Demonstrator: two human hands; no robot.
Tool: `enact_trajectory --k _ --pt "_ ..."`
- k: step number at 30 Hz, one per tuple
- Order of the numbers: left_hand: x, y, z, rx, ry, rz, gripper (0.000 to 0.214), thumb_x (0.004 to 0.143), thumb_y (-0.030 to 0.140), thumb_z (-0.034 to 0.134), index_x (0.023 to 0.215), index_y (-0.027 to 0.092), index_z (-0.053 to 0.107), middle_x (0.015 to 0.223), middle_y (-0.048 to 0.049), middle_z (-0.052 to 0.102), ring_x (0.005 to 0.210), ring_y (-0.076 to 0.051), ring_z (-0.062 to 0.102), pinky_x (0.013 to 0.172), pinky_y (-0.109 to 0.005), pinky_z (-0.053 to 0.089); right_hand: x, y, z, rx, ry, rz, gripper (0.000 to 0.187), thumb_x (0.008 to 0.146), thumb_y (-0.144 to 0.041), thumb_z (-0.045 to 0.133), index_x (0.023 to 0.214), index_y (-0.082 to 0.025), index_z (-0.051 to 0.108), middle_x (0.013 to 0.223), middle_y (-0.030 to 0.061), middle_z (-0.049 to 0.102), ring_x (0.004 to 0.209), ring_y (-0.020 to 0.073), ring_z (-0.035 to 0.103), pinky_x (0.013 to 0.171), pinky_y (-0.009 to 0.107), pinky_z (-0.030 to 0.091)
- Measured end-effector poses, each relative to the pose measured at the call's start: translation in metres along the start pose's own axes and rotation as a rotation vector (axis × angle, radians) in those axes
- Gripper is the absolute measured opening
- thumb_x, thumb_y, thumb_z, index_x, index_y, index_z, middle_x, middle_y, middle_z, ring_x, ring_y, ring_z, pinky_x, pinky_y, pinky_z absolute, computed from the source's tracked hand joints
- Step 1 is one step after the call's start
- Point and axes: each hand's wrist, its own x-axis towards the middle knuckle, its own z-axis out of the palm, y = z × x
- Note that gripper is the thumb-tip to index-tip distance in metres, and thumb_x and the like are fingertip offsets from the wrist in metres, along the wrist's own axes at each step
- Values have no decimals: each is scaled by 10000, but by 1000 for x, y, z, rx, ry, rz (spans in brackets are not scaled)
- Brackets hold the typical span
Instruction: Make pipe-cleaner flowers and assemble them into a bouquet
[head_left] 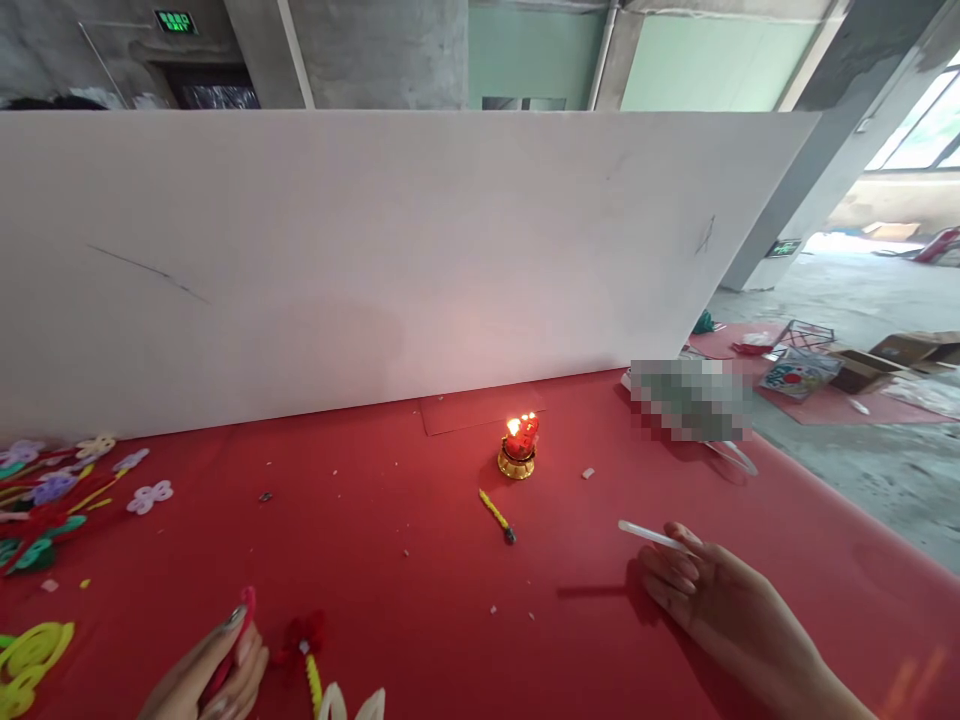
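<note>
Panel: a white panel (pixel 390 250) stands upright along the far edge of the work surface.

Table: the red table (pixel 360 545) carries all working items. Loose craft flowers (pixel 52 488) lie at its left end.

Right hand: the right hand (pixel 716 590) is partly curled, thumb and fingertips pinching the near end of a white stick (pixel 651 535); the remaining fingers are loosely bent. The grip, at the end away from the flame, appears sound; preserve that spacing.

Left hand: the left hand (pixel 214 675) is closed around a red strip (pixel 248 600), one end projecting above the fingers. Grip force cannot be told. Keep the strip low and well apart from the flame, as fuzzy material would probably scorch.

Candle: the lit candle (pixel 523 437) stands upright in a gold base, beyond and between both hands. Approach from the side, never reaching over it.

Yellow stem: a short yellow stem (pixel 495 512) with a dark end lies just in front of the candle. Route the stick around it.

Scraps: small scraps (pixel 588 474) are scattered nearby; keep them off the flame.
</note>
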Motion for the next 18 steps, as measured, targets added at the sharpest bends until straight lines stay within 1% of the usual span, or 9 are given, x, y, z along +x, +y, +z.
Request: enact_trajectory --k 4,9,14,18 --pt "0 -2 -2 -19 16 34 521 471 470 756 501 208 307 387 85 257 319 -45 229 301 -191 249 0 0 -1 -28 -21 7 215 693 -193 671 645 -193 461 558 -49 305 521 86 310 494 253 373" --pt "1 -1 -3 -3 -37 63 511 460 466 768 513 205 332 381 86 284 314 -45 229 298 -183 254 -1 0 3 -71 -10 -13 244 667 -207 694 632 -192 453 544 -50 302 516 87 318 474 239 354" --pt "-2 1 3 6 -21 57 550 358 475 806 458 197 341 347 79 279 302 -41 214 278 -182 233 -1 0 3 -73 -22 -12 245 675 -207 690 626 -194 450 542 -48 306 516 90 320 473 241 359" --pt "-5 0 3 20 -43 63 554 347 476 814 417 187 347 340 70 280 305 -39 220 278 -181 249 -1 0 2 -47 -28 -6 229 675 -194 688 640 -196 462 544 -49 311 515 89 321 473 241 365"
